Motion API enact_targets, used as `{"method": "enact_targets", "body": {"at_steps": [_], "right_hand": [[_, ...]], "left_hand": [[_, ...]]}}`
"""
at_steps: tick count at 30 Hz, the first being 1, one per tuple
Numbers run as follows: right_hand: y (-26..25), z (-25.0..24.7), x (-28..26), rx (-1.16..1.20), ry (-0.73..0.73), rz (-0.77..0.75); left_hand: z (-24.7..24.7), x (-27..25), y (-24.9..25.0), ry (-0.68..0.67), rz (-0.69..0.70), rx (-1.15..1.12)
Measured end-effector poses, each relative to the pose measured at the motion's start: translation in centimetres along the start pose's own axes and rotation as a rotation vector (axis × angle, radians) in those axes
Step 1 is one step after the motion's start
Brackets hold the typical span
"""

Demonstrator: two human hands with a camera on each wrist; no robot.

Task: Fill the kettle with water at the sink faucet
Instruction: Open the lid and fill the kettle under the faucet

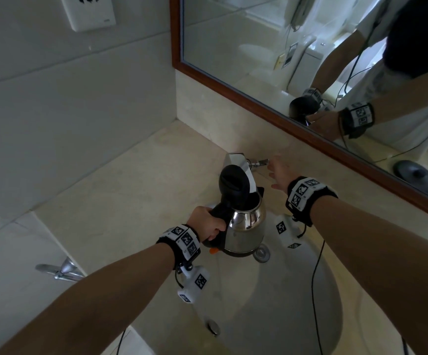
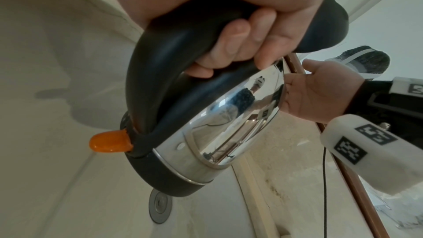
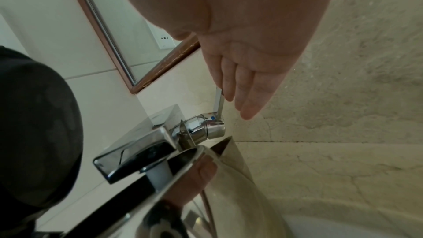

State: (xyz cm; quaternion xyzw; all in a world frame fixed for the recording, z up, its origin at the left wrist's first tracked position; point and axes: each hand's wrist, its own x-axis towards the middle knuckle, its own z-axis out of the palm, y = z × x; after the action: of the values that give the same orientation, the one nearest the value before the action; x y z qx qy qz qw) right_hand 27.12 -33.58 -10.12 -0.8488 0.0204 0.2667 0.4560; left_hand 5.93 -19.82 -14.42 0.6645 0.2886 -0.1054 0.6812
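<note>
Fingers [image 2: 238, 42] of my left hand [image 1: 209, 224] are curled tight round the black handle [image 2: 164, 55] of the kettle [image 1: 243, 226], thumb side over the top, so I carry its whole weight. I hold the kettle above the sink basin [image 1: 271, 303], just over the drain [image 1: 261, 253], with its black lid [image 1: 233, 181] flipped up and its open mouth tucked under the faucet spout [image 3: 135, 153]. An orange switch tab [image 2: 111, 142] sticks out at the foot of the handle. Whether water is running I cannot tell.

Further right, my right hand [image 1: 280, 172] reaches toward the back wall. Its fingers [image 3: 249, 95] are straight and pressed together, not wrapped round anything; the side of one finger touches the slim chrome lever [image 3: 218, 100] of the faucet, which stands up from the round valve body [image 3: 201, 128].

On the far left wall sits a white socket plate [image 1: 89, 11], and a chrome rail [image 1: 59, 271] juts from the lower tiles. Along the right runs a wood-framed mirror [image 1: 297, 34].
</note>
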Motion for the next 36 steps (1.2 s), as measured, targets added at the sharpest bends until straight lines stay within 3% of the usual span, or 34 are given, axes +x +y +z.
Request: {"method": "enact_targets", "body": {"at_steps": [16,21,26,30,36], "right_hand": [[-0.1,1.0,0.0,0.009,0.059,-0.031],[-2.2,2.1,-4.4,-0.066,0.032,-0.028],[-3.0,1.4,-6.2,-0.233,0.277,-0.139],[-3.8,1.3,-7.6,-0.187,0.064,-0.261],[-5.3,1.8,-9.2,-0.053,-0.138,-0.36]], "left_hand": [[-0.1,0.2,0.0,0.007,-0.019,-0.011],[0.1,0.1,0.0,0.016,-0.025,-0.023],[0.2,-0.2,0.5,0.007,-0.015,-0.04],[0.3,-0.4,0.7,0.008,-0.016,-0.056],[0.3,-0.6,0.7,-0.004,-0.014,-0.076]]}}
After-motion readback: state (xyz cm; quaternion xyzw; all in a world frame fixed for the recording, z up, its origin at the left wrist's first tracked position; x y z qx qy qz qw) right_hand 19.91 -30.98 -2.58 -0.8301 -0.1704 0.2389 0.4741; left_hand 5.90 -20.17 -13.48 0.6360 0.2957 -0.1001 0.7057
